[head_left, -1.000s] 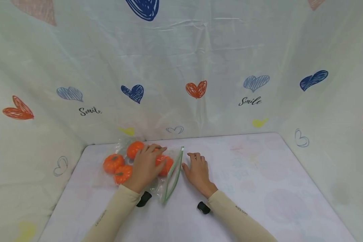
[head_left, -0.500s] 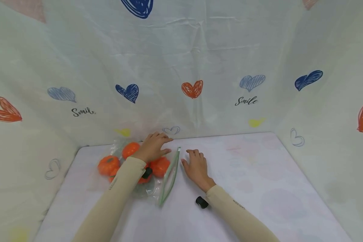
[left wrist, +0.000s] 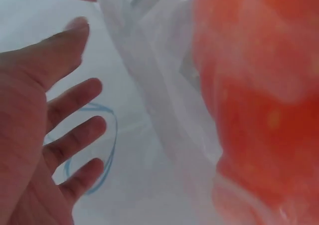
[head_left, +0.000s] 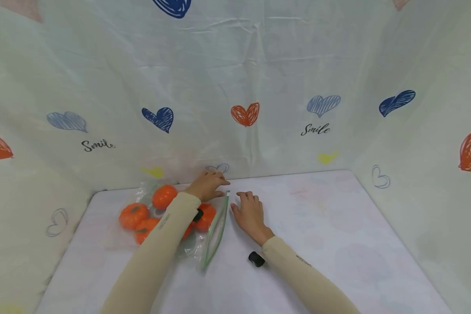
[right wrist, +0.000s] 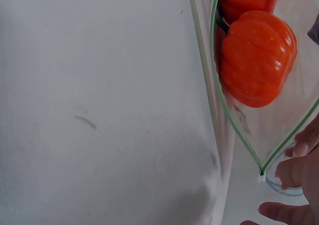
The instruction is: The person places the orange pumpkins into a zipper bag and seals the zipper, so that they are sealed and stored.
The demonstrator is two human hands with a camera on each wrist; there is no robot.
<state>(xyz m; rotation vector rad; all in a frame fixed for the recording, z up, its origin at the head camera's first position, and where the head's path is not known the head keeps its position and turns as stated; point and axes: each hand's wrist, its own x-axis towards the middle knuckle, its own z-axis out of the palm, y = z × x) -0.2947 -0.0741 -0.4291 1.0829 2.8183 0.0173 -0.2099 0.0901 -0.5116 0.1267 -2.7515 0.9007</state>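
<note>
A clear zip bag (head_left: 200, 248) with a green zip strip lies on the left of the table, its mouth gaping toward the right. Several orange toy pumpkins (head_left: 133, 216) with green stems lie in it. My left hand (head_left: 208, 184) reaches over the bag, fingers loosely spread and holding nothing, thumb close to the white slider (right wrist: 262, 177) at the strip's far end. In the left wrist view, the left hand (left wrist: 30, 120) is beside the bag's plastic. My right hand (head_left: 251, 218) rests on the table just right of the bag mouth, fingers relaxed. The left forearm hides some pumpkins.
The white table (head_left: 337, 244) ends at a hanging backdrop (head_left: 204, 87) printed with hearts and "Smile", which also rises at both sides. Black wrist cameras are worn under both wrists, the right one (head_left: 256, 259) near the tabletop.
My left hand has moved from over the pumpkins toward the far right, to the slider end of the bag. The right hand stays by the mouth. The head view has turned slightly right.
</note>
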